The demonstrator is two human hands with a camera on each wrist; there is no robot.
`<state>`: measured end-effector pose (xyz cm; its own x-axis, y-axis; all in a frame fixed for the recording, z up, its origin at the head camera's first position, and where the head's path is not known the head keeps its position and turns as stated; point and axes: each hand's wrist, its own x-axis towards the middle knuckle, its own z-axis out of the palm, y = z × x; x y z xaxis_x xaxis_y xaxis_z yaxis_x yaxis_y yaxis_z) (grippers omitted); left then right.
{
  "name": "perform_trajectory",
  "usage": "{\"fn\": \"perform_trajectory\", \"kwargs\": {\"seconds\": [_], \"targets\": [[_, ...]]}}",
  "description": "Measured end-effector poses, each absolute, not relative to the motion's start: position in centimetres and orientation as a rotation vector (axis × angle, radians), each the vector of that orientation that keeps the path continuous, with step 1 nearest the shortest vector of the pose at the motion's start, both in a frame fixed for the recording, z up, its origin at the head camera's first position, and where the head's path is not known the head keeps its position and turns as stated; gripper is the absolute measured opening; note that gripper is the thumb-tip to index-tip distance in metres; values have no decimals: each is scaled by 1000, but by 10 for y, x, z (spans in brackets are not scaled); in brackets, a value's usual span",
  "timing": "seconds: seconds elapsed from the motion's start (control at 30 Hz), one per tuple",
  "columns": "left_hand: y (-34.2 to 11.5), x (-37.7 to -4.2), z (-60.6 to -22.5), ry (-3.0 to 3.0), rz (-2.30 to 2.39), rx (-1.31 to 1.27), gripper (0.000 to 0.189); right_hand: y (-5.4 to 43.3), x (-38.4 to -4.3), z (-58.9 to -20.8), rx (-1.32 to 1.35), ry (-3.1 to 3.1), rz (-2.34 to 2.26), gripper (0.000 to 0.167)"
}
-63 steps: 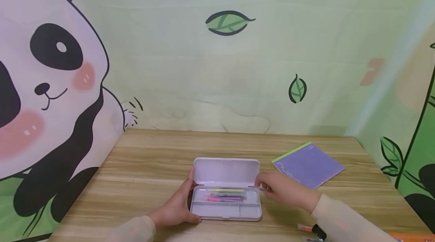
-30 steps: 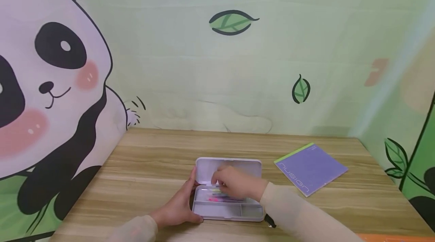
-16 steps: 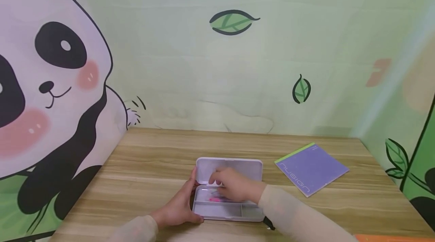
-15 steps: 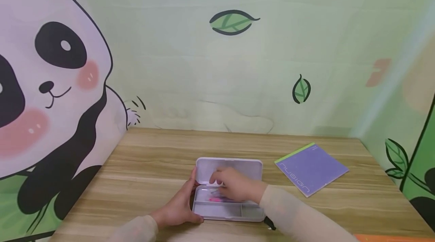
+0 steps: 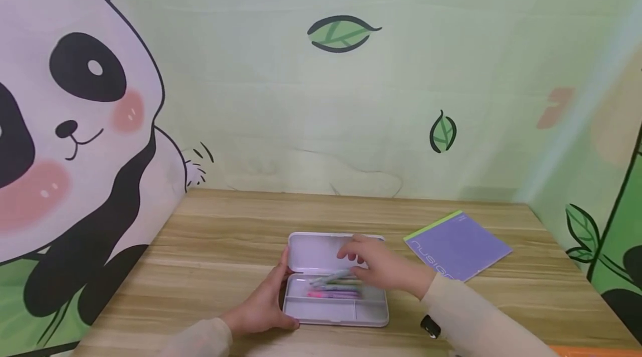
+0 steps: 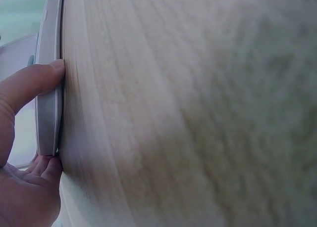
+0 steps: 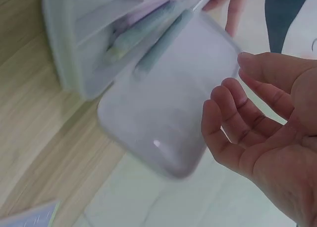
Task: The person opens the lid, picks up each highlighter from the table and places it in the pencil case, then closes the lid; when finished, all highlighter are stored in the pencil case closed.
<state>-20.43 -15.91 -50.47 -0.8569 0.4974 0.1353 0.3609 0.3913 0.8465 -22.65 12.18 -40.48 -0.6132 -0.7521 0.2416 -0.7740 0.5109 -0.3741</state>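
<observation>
An open white pencil case [image 5: 318,309] stands on the table with its lid raised at the back. My left hand [image 5: 258,304] grips its left end; in the left wrist view the thumb [image 6: 42,78] presses on the case's front side. Several pens [image 5: 335,294] lie in the long rear compartment. One greyish-green pen [image 5: 328,278] lies slantwise above the others. Over the right part of the case is my right hand [image 5: 388,269], its fingers loosely bent. The right wrist view shows nothing between the right hand's fingers, with that pen [image 7: 163,44] apart from them.
A purple notebook [image 5: 458,245] with a green edge lies on the wooden table [image 5: 225,234] at the right. Beside the right sleeve is a small black object [image 5: 430,326], partly hidden. An orange thing [image 5: 577,351] shows at the lower right edge.
My right hand carried a thin item from the case's right side into the rear compartment, then drew back up and right, leaving the greyish-green pen there. The left hand keeps its hold.
</observation>
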Motion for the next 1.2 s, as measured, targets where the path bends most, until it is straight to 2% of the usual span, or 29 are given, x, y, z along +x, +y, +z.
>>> {"fn": "perform_trajectory", "kwargs": {"seconds": [0.63, 1.0, 1.2], "targets": [[-159, -204, -502, 2510, 1442, 752, 145, 212, -197, -395, 1208, -2782, 710, 29], [-157, -203, -502, 2500, 1453, 770, 145, 255, -176, -417, 1312, -2559, 631, 39], [-159, -203, -501, 2494, 1458, 761, 144, 275, -164, -432, 1295, -2621, 696, 39]]}}
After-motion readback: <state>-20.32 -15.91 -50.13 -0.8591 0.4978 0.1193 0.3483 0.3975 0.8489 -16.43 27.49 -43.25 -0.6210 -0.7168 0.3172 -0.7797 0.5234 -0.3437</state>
